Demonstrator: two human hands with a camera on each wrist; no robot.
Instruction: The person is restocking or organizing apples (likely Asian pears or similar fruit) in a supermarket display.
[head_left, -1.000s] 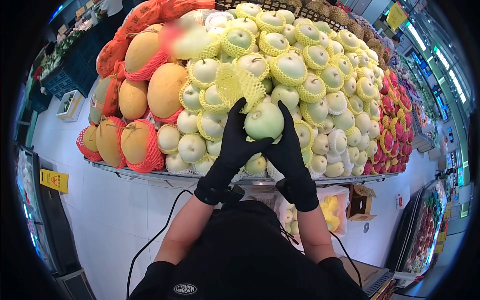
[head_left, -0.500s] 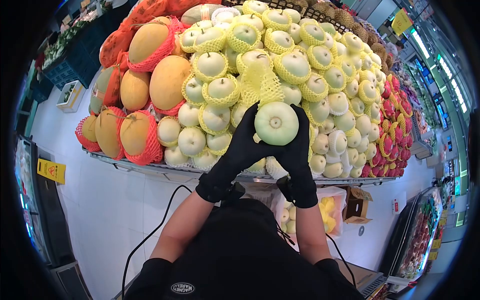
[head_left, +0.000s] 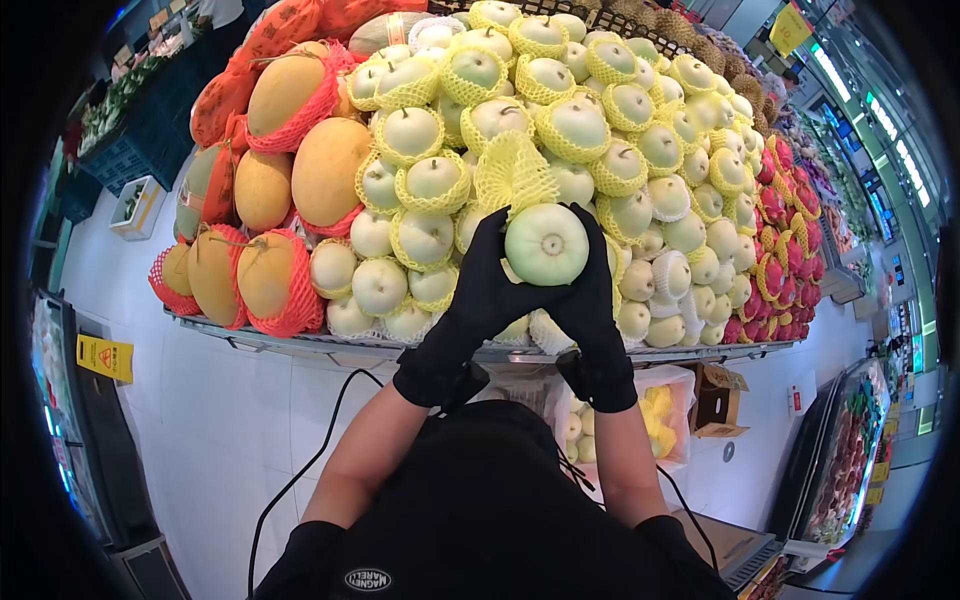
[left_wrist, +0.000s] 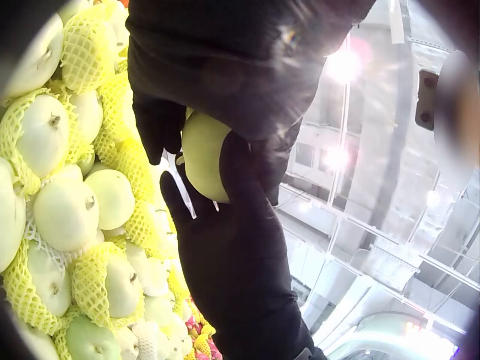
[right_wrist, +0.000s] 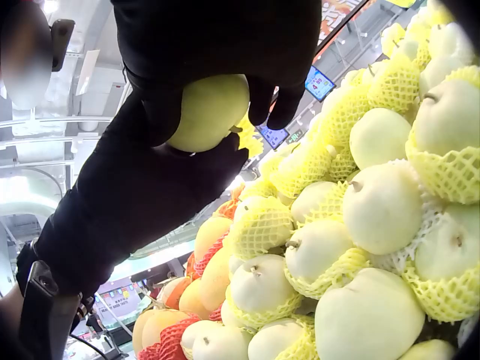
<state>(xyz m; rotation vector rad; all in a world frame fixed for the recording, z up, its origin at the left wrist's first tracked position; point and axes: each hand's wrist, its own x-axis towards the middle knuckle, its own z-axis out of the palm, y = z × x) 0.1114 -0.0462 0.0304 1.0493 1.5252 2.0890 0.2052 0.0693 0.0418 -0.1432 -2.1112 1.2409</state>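
Note:
In the head view, a bare pale green melon [head_left: 547,246] is held between both black-gloved hands above the front of a heaped fruit display. My left hand [head_left: 487,287] grips its left side and my right hand [head_left: 590,300] its right, with the thumbs meeting below. The melon's round end scar faces up at the head camera. Just behind it, a loose yellow foam net [head_left: 512,170] lies on the pile. The right wrist view shows a short stem on the far side of the melon [right_wrist: 211,112].
Pale melons [head_left: 430,235], many in yellow foam nets, fill the pile. Large orange-yellow melons [head_left: 330,170] lie to the left, red dragon fruit [head_left: 775,285] to the right. Below the display edge stands a box [head_left: 680,440] of fruit beside an open carton [head_left: 716,400].
The melon has turned so its scarred end faces the head camera, and both hands have moved slightly right with it. The loose foam net looks narrower and sits further right.

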